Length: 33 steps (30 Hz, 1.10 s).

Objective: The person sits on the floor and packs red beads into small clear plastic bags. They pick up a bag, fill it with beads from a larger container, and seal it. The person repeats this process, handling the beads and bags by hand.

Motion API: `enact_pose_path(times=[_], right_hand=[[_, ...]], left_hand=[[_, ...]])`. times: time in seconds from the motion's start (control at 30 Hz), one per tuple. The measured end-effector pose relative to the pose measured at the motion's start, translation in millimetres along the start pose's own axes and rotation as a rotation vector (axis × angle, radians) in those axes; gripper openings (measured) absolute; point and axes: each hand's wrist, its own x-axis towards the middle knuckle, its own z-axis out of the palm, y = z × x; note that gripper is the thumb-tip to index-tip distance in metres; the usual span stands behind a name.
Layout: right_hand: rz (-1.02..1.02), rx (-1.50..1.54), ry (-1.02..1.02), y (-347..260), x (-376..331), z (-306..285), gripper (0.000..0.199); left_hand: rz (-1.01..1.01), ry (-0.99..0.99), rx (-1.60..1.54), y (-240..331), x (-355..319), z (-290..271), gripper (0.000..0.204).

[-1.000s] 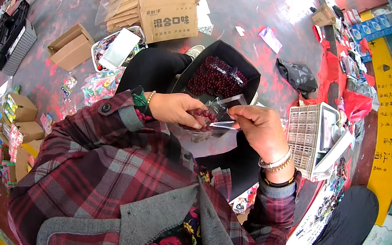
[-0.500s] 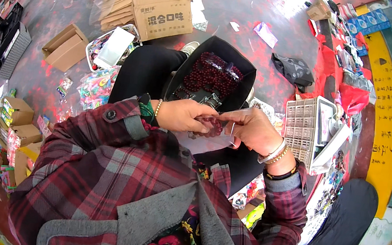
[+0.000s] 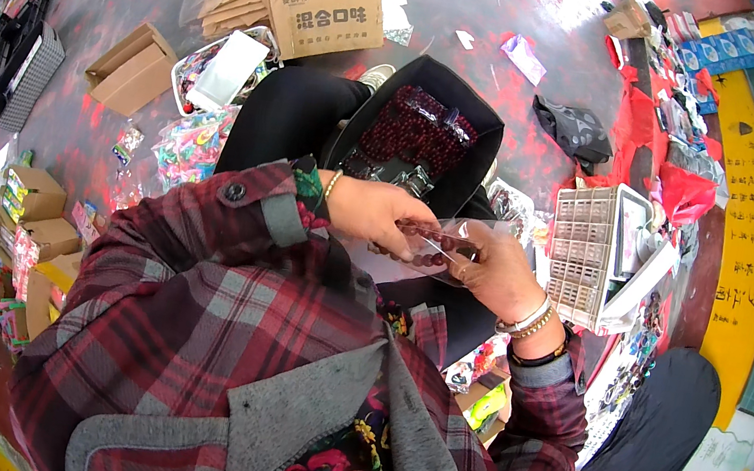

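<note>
A dark red beaded bracelet (image 3: 431,260) sits between my two hands, in or behind a clear plastic bag (image 3: 497,226). My left hand (image 3: 378,214) is closed with its fingertips pinching the beads. My right hand (image 3: 502,272) is closed on the clear bag at its right side. Just beyond the hands, a black fabric bin (image 3: 474,174) stands tilted at my legs. Inside lie many dark red bead strands (image 3: 410,134), some under shiny clear wrapping. A small clear packet (image 3: 415,181) lies at the bin's near end.
Left of my leg stands a white basket (image 3: 183,93) of small goods beside an opened cardboard box (image 3: 135,71). A large carton (image 3: 326,12) lies ahead. To the right are a beige plastic crate (image 3: 580,250), a dark grey bag (image 3: 573,133) and a black round-ended seat (image 3: 646,447).
Both hands have shifted slightly right and the beads now show more spread out, under the clear film. The whole view has moved a little.
</note>
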Motion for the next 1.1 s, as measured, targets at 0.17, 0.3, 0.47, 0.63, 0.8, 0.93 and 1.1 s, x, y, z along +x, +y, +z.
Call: enact_pose_path(times=[0.17, 0.3, 0.47, 0.63, 0.8, 0.93, 1.1], right_hand=[[0.066, 0.102, 0.084, 3, 1, 2, 0.017], [0.030, 0.239, 0.149, -2, -2, 2, 0.017], [0.058, 0.226, 0.135, -8, 0, 2, 0.017], [0.150, 0.257, 0.099, -15, 1, 0, 0.017], [0.116, 0.235, 0.042, -10, 4, 0, 0.017], [0.038, 0.089, 0.004, -1, 3, -5, 0.016], [0.099, 0.061, -0.003, -12, 3, -11, 0.017]], left_hand=[[-0.061, -0.050, -0.151, -14, 3, -8, 0.042], [-0.045, -0.122, -0.325, -25, 4, -7, 0.041], [0.059, -0.097, -0.356, -32, 7, -3, 0.031], [-0.002, -0.148, -0.397, -27, 3, -5, 0.040], [0.027, -0.088, -0.307, -22, 4, -2, 0.036], [0.014, -0.054, -0.314, -20, 2, -4, 0.032], [-0.054, -0.036, -0.390, -18, -1, -5, 0.031]])
